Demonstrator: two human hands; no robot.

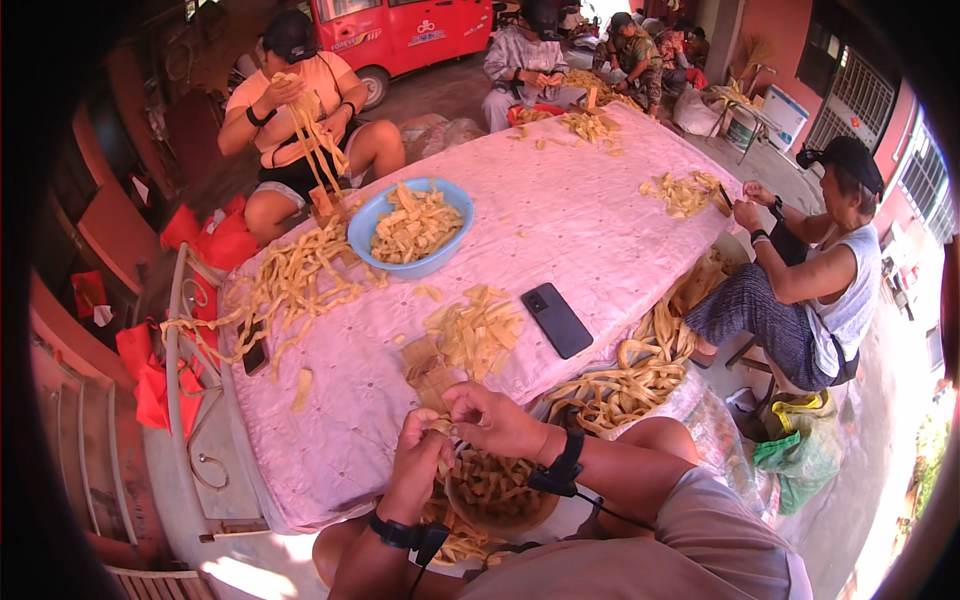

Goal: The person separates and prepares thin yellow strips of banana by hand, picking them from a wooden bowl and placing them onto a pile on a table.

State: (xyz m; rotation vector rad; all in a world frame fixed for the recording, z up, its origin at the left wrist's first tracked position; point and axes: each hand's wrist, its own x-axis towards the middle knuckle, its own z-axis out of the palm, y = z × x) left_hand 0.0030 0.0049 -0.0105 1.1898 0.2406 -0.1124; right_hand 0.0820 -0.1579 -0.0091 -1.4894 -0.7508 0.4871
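My left hand (413, 462) and my right hand (487, 420) meet at the table's near edge, fingers closed on a small pale yellow strip (440, 426); my fingers hide part of it. Below them is a round bowl (545, 508) with cut yellowish-brown pieces (497, 482) in it. Just beyond my hands, a heap of flat pale strips (478, 332) lies on the pink quilted table cover (560, 215), beside a piece of brown cardboard (427, 368). Long uncut strips (630, 385) are piled to the right of my knees.
A blue basin (455, 253) of pieces and a dark phone (556, 320) rest on the table. Long strips (290, 280) hang over its left edge by a metal frame (180, 300). People work around the table, one (830, 260) at the right. A red vehicle (400, 35) stands behind.
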